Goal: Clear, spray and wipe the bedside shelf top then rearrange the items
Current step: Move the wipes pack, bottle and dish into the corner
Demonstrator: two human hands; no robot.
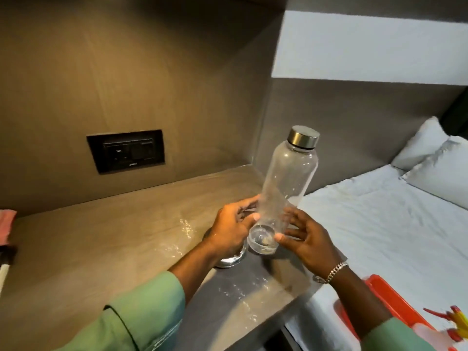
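Note:
A clear empty bottle [291, 178] with a silver metal cap is tilted toward the bed, its base just above the brown shelf top [114, 239]. My left hand [233, 229] grips the bottle's lower part from the left. My right hand [306, 239] holds the base from the right, fingers spread around it. Under my left hand a glass [231, 259] stands on the shelf, mostly hidden. Wet streaks and droplets [187, 229] glisten on the shelf top.
A black socket panel [125, 151] sits in the back wall. A pink cloth [6, 224] and a dark-headed tool lie at the shelf's left edge. A bed with white sheet [379, 224] and pillows lies right. A red tray [390, 300] and spray bottle trigger lie on the bed's near corner.

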